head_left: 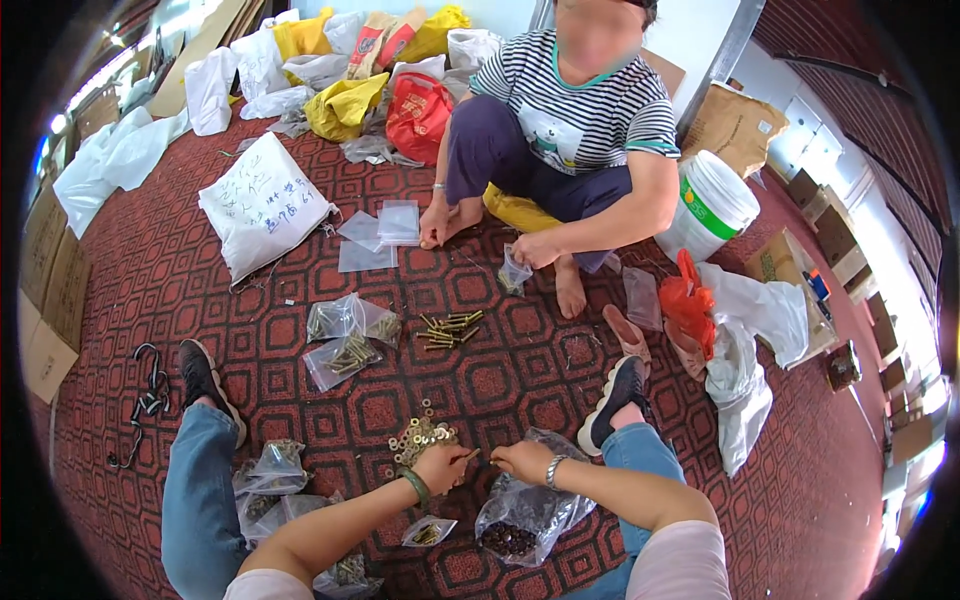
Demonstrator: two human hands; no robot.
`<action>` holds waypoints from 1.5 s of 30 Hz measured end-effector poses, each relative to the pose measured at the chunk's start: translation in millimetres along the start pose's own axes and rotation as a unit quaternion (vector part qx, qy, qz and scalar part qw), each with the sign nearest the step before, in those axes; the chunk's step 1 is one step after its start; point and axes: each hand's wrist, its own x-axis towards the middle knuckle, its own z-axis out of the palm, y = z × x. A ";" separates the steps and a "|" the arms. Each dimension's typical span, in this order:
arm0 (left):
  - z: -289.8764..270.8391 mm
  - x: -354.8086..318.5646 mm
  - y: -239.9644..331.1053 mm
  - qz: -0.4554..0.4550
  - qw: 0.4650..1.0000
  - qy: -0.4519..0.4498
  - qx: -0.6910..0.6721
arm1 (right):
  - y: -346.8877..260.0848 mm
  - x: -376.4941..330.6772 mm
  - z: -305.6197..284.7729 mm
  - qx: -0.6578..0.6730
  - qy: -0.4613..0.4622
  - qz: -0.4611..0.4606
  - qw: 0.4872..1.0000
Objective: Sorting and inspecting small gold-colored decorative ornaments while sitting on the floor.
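Note:
My left hand (pixel 440 467), with a green bracelet at its wrist, is closed in a pinch beside a pile of brass-coloured washers (pixel 415 436). A small brownish tip shows at its fingers, too small to name. Facing it a short way off, my right hand (pixel 523 462) is also pinched, and what it holds is unclear. Below my right hand lies a clear plastic bag (pixel 556 512) with small dark parts (pixel 508 540) in it. A small zip bag (pixel 430 531) with a few brass-coloured pieces lies on the carpet between my forearms.
Loose brass-coloured bolts (pixel 448 330) lie ahead, beside filled zip bags (pixel 345 358). More filled bags (pixel 272 470) lie by my left leg. A co-worker (pixel 570 130) sits opposite, holding a small bag (pixel 514 270), near flat bags (pixel 398 222), a white sack (pixel 262 208) and a white bucket (pixel 708 208).

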 end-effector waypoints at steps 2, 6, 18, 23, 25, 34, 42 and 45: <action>-0.5 -1.8 5.8 -0.012 1.000 -0.005 -0.006 | 0.7 -0.9 2.9 -0.010 -0.003 -0.006 1.000; -2.6 -4.9 10.0 -0.005 1.000 -0.008 0.026 | 6.0 1.1 10.6 -0.009 0.006 -0.011 1.000; 4.4 -0.3 -13.0 -0.049 0.991 -0.003 -0.126 | -0.4 5.5 -3.8 -0.026 0.012 0.002 1.000; -0.8 -3.7 -8.0 -0.110 0.935 -0.008 -0.338 | -34.6 1.9 -51.7 0.317 0.063 0.083 0.943; -1.9 -5.0 -3.7 -0.132 0.899 -0.011 -0.418 | -49.5 -0.2 -55.8 0.398 -0.009 0.093 0.913; 14.0 -12.0 -21.3 -0.182 0.899 -0.079 -0.391 | -63.3 -5.4 -1.5 0.366 -0.161 0.084 0.913; 7.4 1.7 -56.4 -0.139 0.927 -0.006 -0.349 | -17.1 48.5 8.1 0.549 -0.077 0.229 0.800; 11.3 -0.2 -48.9 -0.164 0.926 -0.014 -0.339 | -3.8 77.9 -15.4 0.554 0.022 0.257 0.791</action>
